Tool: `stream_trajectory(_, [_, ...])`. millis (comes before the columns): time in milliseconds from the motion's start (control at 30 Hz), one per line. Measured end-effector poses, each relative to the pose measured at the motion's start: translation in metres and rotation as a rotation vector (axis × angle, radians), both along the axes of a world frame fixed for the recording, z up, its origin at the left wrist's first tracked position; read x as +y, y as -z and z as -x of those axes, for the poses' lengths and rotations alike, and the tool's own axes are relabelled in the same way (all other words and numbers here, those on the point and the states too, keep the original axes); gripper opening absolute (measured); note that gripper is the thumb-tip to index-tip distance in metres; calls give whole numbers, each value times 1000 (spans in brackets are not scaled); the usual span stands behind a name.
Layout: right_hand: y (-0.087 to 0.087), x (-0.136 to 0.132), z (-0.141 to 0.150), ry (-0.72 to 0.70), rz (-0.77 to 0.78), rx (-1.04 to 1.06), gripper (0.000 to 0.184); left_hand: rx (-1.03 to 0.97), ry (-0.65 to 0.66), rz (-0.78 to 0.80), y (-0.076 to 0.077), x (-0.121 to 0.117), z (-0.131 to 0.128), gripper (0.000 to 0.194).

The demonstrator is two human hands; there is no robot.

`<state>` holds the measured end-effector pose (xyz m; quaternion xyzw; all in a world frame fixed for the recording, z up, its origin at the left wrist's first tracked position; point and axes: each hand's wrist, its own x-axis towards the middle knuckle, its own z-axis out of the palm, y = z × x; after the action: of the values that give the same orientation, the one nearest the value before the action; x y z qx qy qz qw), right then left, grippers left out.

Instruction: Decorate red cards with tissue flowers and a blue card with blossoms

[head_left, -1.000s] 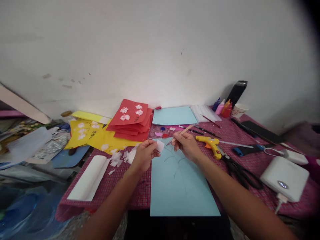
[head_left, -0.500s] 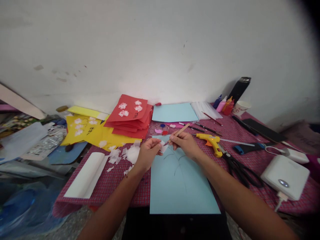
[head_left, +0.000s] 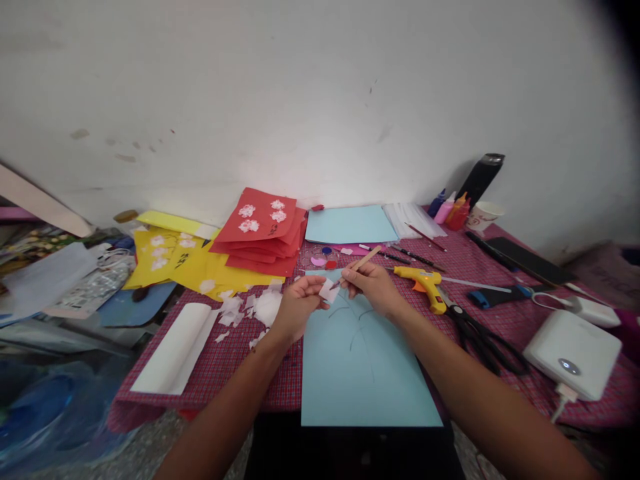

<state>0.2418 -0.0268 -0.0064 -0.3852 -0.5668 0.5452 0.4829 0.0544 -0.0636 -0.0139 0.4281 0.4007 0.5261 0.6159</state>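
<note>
Between the thumb and fingers of my left hand (head_left: 303, 303) is a small square of white paper (head_left: 329, 291). My right hand (head_left: 373, 285) pinches a paintbrush (head_left: 367, 259) with a light wooden handle, its dark tip at the paper square. Both hands are over the upper part of a light blue sheet (head_left: 370, 380) that bears a few thin dark curved lines. Torn white paper pieces (head_left: 233, 310) lie to the left of my left hand. Right of my right hand rests a yellow glue gun (head_left: 423, 283).
Red sheets (head_left: 255, 230) with pale flowers are piled at the back, beside yellow sheets (head_left: 175, 257). A folded white paper (head_left: 173, 350) lies at the left. Black-handled scissors (head_left: 487, 347), a white power bank (head_left: 573, 353), paint bottles (head_left: 457, 213) and a black flask (head_left: 480, 180) stand or lie right.
The paper square in my left hand is turned to show more of its face, and the left fingers have shifted slightly. The brush tip stays at it.
</note>
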Motion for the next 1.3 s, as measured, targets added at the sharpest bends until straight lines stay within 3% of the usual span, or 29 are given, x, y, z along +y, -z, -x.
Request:
stream_trajectory(200, [0,-1,1,-9,-10,-4,29,19,-29,22,4,1,-2,33])
stream_trajectory(467, [-4,-8,3,-24,-175,-55,25,-7,-51,71,-2,-1,-2,36])
stream_trajectory(767, [-1,-9,5,-12,-255,-85,20,-90,-41,111,-3,-2,-2,44])
stream_trajectory(1100, [-2,-10,6,-59,-126,-11,19,-54,-23,124,-4,-2,-3,45])
stream_trajectory(1300, [-3,-11,6,-48,-96,-80,30,5,43,78,0,-4,-3,45])
